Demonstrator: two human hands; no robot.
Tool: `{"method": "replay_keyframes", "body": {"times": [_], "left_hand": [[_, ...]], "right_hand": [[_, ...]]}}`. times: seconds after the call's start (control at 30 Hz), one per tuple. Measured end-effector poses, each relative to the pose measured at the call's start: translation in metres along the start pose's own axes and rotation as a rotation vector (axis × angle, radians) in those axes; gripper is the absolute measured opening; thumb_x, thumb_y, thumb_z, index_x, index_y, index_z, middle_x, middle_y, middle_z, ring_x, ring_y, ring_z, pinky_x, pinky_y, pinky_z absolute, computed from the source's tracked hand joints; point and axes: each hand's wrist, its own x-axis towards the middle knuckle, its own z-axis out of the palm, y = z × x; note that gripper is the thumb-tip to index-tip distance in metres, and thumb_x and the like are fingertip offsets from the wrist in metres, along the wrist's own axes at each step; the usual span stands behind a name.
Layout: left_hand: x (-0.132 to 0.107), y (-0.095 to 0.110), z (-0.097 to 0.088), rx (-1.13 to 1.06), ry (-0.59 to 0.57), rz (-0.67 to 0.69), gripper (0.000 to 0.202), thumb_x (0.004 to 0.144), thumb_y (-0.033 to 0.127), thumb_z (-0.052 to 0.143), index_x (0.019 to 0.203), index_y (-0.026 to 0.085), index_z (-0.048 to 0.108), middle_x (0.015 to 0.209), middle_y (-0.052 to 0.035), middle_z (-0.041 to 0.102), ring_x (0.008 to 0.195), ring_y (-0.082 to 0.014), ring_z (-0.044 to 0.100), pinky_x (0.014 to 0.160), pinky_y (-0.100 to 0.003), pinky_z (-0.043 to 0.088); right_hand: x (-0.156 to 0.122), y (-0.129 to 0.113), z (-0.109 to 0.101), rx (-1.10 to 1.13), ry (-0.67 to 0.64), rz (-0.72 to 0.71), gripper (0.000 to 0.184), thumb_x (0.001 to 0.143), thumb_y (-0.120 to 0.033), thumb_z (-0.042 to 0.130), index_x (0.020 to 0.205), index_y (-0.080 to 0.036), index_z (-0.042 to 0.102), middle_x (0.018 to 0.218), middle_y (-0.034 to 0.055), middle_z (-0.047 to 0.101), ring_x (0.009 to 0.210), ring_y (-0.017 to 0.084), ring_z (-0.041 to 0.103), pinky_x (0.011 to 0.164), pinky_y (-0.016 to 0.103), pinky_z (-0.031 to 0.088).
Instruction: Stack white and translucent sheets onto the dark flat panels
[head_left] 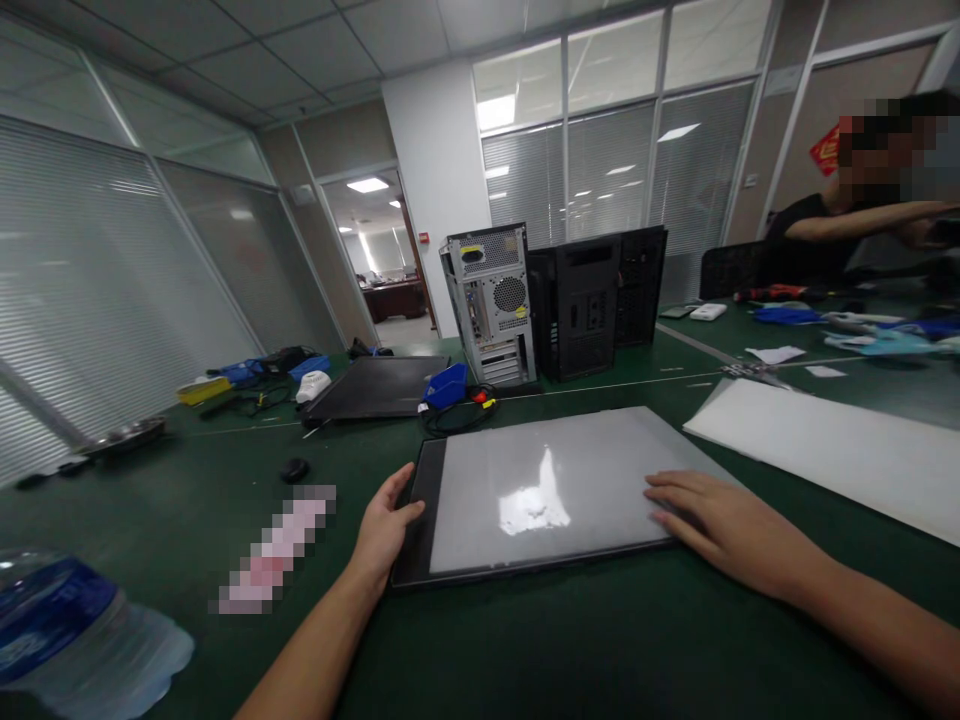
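Note:
In front of me on the green table lies a flat display panel [423, 525] with a dark border. Its face is covered by a glossy, pale grey-white sheet [592, 480] that reflects a bright light. My left hand [384, 525] grips the panel's left edge, thumb on top of the dark strip and the lower fingers partly hidden. My right hand [712, 520] rests on the sheet's right side, fingers stretched out and palm down. The panel's right edge is partly hidden behind that hand and forearm.
Computer cases [495, 300] stand at the back, beside a dark flat panel [382, 385] and a blue bin [447, 386]. White sheets [832, 445] lie to the right. A large plastic bottle [82, 640] is front left, a black round piece [295, 470] left. Another person [814, 235] works at far right.

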Motion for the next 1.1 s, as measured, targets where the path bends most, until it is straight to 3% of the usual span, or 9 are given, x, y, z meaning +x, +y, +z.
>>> {"method": "replay_keyframes", "body": {"times": [0.23, 0.5, 0.6, 0.67, 0.77, 0.83, 0.97, 1.1], "left_hand": [[0.001, -0.001, 0.001, -0.119, -0.017, -0.122, 0.056, 0.075, 0.0, 0.058, 0.126, 0.022, 0.055, 0.138, -0.0122, 0.055, 0.119, -0.0235, 0.057, 0.098, -0.037, 0.047], [0.003, -0.003, -0.001, -0.1, -0.029, -0.126, 0.064, 0.069, -0.009, 0.049, 0.124, 0.023, 0.057, 0.139, -0.0093, 0.054, 0.126, -0.0221, 0.051, 0.099, -0.035, 0.046], [0.004, -0.003, -0.001, -0.079, -0.032, -0.119, 0.065, 0.067, -0.01, 0.048, 0.123, 0.023, 0.057, 0.138, -0.0085, 0.054, 0.127, -0.0218, 0.05, 0.101, -0.035, 0.044], [0.004, -0.003, 0.0, -0.061, -0.026, -0.117, 0.065, 0.067, -0.01, 0.048, 0.122, 0.022, 0.059, 0.138, -0.0083, 0.055, 0.127, -0.0216, 0.05, 0.103, -0.035, 0.042], [0.003, -0.001, 0.001, -0.04, -0.021, -0.115, 0.065, 0.065, -0.01, 0.046, 0.121, 0.021, 0.059, 0.139, -0.0075, 0.054, 0.128, -0.021, 0.049, 0.106, -0.036, 0.038], [0.002, 0.0, 0.001, -0.026, -0.017, -0.108, 0.065, 0.064, -0.01, 0.046, 0.119, 0.021, 0.06, 0.138, -0.0074, 0.055, 0.128, -0.021, 0.049, 0.108, -0.037, 0.037], [0.0, 0.004, 0.003, -0.006, -0.001, -0.116, 0.06, 0.066, -0.008, 0.047, 0.117, 0.021, 0.062, 0.136, -0.0078, 0.057, 0.126, -0.0212, 0.051, 0.108, -0.038, 0.035], [-0.002, 0.006, 0.004, 0.018, 0.005, -0.087, 0.053, 0.068, -0.006, 0.048, 0.11, 0.019, 0.065, 0.136, -0.008, 0.057, 0.128, -0.0197, 0.049, 0.11, -0.035, 0.033]], "right_hand": [[-0.003, -0.015, 0.0, 0.142, -0.067, -0.133, 0.053, 0.088, -0.056, 0.044, 0.138, -0.037, 0.045, 0.146, -0.0028, 0.04, 0.134, 0.026, 0.036, 0.112, 0.05, 0.03], [-0.007, -0.012, -0.001, 0.182, -0.146, -0.209, 0.055, 0.091, -0.051, 0.041, 0.144, -0.036, 0.035, 0.151, -0.0015, 0.03, 0.138, 0.024, 0.028, 0.114, 0.049, 0.027], [-0.001, 0.003, -0.001, 0.103, -0.054, -0.228, 0.055, 0.092, -0.05, 0.039, 0.144, -0.033, 0.035, 0.147, 0.0001, 0.037, 0.137, 0.024, 0.032, 0.115, 0.052, 0.02], [0.003, 0.025, 0.0, -0.009, 0.087, -0.131, 0.056, 0.091, -0.051, 0.038, 0.143, -0.03, 0.038, 0.145, 0.0023, 0.042, 0.136, 0.025, 0.033, 0.116, 0.053, 0.015], [0.002, 0.071, 0.004, -0.233, 0.217, 0.197, 0.068, 0.089, -0.056, 0.035, 0.147, -0.021, 0.029, 0.147, 0.0089, 0.038, 0.137, 0.025, 0.03, 0.117, 0.046, 0.016], [-0.003, 0.103, 0.007, -0.33, 0.219, 0.37, 0.077, 0.087, -0.059, 0.034, 0.147, -0.012, 0.026, 0.147, 0.0166, 0.033, 0.138, 0.028, 0.025, 0.115, 0.047, 0.019], [-0.017, 0.145, 0.014, -0.345, 0.198, 0.595, 0.079, 0.085, -0.065, 0.023, 0.128, -0.003, 0.048, 0.137, 0.0294, 0.037, 0.132, 0.044, 0.028, 0.097, 0.061, 0.032], [-0.022, 0.154, 0.017, -0.287, 0.129, 0.685, 0.076, 0.086, -0.067, 0.013, 0.114, -0.011, 0.057, 0.116, 0.0243, 0.054, 0.106, 0.038, 0.052, 0.078, 0.054, 0.044]]}}
